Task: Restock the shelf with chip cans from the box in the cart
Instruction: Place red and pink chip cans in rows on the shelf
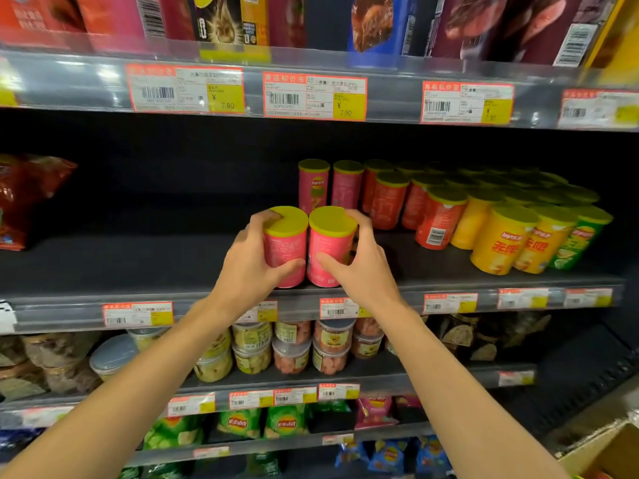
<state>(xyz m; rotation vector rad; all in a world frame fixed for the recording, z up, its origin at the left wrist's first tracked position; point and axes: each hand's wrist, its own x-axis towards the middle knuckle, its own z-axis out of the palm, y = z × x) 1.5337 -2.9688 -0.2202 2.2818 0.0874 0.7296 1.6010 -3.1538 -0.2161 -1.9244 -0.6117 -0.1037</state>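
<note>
Two pink chip cans, left one (285, 248) and right one (328, 248), side by side at the shelf (138, 267) near edge, left hand (250, 267) and right hand (363, 271) each wrapped in a snug grip, probably for sliding back toward the far pink row (330, 184).

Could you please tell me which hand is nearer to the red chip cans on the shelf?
Right. The right hand is beside the red chip cans; the left hand is further left.

The price tag (185, 88) on the upper shelf rail reads ¥ 7.90, and the next price tag (314, 96) to its right also shows 7.90. The yellow cans (501, 242) carry the Lay's logo over red characters 无限. Other print is too blurred to read.
</note>
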